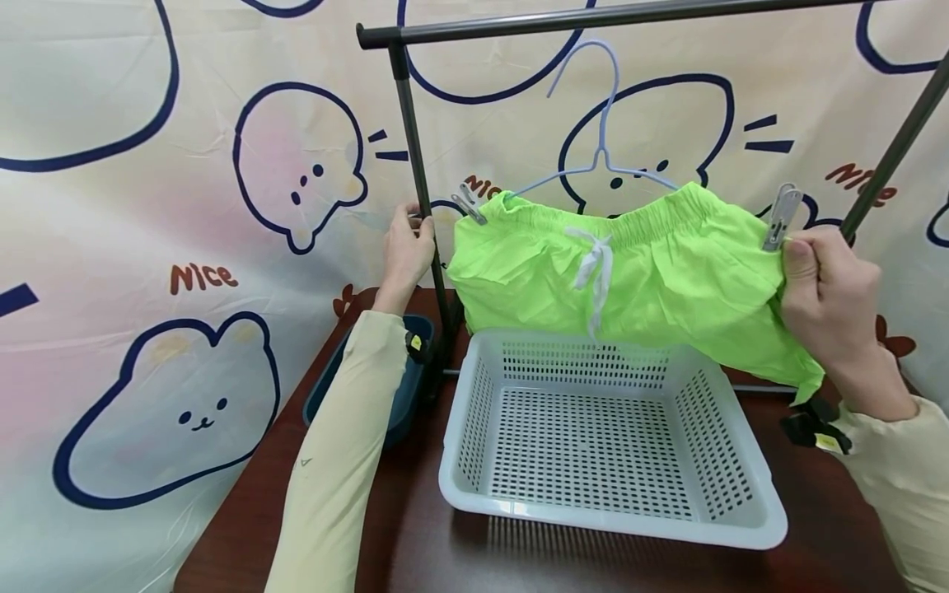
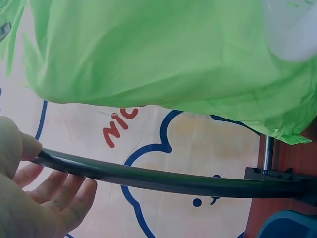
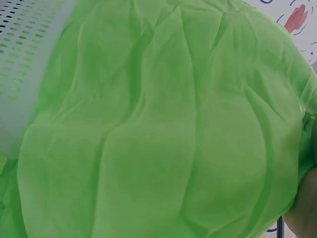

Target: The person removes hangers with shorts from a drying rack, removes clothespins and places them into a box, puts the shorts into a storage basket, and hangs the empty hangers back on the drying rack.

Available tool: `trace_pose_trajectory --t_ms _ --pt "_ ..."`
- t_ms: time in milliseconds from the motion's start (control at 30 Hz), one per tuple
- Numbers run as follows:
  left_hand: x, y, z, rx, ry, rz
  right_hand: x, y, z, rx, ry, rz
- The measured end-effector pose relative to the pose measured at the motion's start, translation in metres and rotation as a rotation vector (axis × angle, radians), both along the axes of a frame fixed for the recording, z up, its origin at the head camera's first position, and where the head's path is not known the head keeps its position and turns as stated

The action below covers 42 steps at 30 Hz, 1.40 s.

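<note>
Neon green shorts (image 1: 667, 272) with a white drawstring (image 1: 593, 259) are spread across a blue wire hanger (image 1: 603, 123). Grey clothes pegs sit at both ends of the waistband, a left peg (image 1: 469, 203) and a right peg (image 1: 782, 216). My right hand (image 1: 834, 309) grips the side of the shorts just below the right peg. On the left, my left hand (image 1: 408, 254) holds the dark upright post (image 2: 148, 177) of a clothes rack, thumb on one side and fingers on the other. The hanger's hook stands below the rack's top bar (image 1: 593, 23), hooked on nothing.
A pale perforated plastic basket (image 1: 593, 512) stands on the dark brown table (image 1: 415, 535), under the shorts. Behind my left forearm is a blue bin (image 1: 408, 403). The rack's right post (image 1: 900, 140) slopes down by my right hand. A cartoon-print cloth (image 1: 200, 206) hangs behind.
</note>
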<state>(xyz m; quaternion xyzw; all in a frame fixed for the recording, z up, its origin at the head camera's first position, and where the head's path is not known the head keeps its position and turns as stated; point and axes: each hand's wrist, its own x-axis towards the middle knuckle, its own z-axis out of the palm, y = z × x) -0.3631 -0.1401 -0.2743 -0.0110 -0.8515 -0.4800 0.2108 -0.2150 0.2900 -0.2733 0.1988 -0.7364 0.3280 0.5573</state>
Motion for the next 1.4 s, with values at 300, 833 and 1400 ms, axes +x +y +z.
trace_pose_trajectory --t_ms 300,833,1400 --pt "0.005 -0.004 -0.008 0.065 0.044 -0.026 0.007 0.000 -0.011 -0.010 -0.022 0.020" --pt "0.027 -0.003 -0.016 0.199 0.085 -0.056 0.021 -0.002 -0.026 -0.024 -0.047 0.048" --pt "0.051 0.001 -0.024 0.347 0.125 -0.161 0.025 0.005 -0.036 0.015 -0.086 0.062"
